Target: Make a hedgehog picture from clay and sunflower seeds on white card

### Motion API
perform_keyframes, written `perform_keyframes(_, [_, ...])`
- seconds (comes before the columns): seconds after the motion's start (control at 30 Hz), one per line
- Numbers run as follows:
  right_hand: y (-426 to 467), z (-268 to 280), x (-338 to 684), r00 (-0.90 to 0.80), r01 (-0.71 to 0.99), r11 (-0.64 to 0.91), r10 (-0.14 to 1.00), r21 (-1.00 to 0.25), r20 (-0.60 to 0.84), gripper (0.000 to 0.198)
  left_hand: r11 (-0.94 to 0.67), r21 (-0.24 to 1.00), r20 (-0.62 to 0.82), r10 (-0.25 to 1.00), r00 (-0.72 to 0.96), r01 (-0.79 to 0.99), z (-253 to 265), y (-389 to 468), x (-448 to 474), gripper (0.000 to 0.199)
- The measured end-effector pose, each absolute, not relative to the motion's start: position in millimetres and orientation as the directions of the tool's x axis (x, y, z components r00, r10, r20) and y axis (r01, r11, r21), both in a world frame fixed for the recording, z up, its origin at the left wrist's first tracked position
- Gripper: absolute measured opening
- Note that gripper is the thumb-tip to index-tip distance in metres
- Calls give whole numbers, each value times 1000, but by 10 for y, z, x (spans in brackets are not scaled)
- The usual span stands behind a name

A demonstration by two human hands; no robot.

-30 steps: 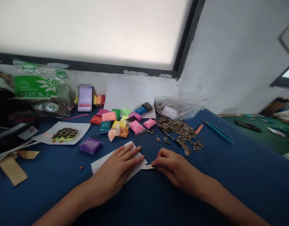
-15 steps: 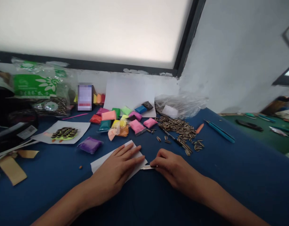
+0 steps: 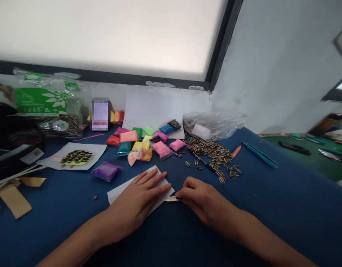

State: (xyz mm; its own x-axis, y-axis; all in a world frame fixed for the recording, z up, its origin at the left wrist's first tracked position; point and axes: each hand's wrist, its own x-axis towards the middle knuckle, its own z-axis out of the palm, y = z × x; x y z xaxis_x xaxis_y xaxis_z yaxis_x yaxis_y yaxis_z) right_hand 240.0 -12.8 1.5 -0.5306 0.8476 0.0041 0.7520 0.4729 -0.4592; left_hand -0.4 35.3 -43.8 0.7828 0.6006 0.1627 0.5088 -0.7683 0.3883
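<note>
My left hand (image 3: 140, 198) lies flat on a folded sheet of white paper (image 3: 122, 191), fingers stretched out and a little apart, pressing it to the blue tabletop. Just right of it, my right hand (image 3: 200, 198) is closed in a pinch. Between its thumb and fingers is a thin, pale, blade-like tool (image 3: 172, 199), its exact kind unclear. The tool's left end meets the paper's lower right corner; whether it sits inside the fold or beneath the sheet I cannot tell.
Colourful clay packets (image 3: 129, 136) lie beyond the paper. Sunflower seeds (image 3: 207, 148) are heaped behind my right hand, with a pen (image 3: 202, 162) among them. Blue tweezers (image 3: 261, 155) lie at right. A seed-decorated picture (image 3: 97, 152) and a purple packet (image 3: 106, 171) are at left.
My right hand has shifted slightly left with the thin tool, towards the paper. My left hand and the paper stay where they were.
</note>
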Motion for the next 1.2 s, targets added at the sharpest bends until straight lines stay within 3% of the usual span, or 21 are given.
perform_keyframes(0.73, [-144,1,2340,-545,736,483,838,-475,8,22,-754,395,124,610,783,525,-433,359,4,44])
perform_keyframes(1.2, [-163,41,2319,-555,750,500,832,-433,-3,22,-758,412,171,609,774,505,-440,354,2,45])
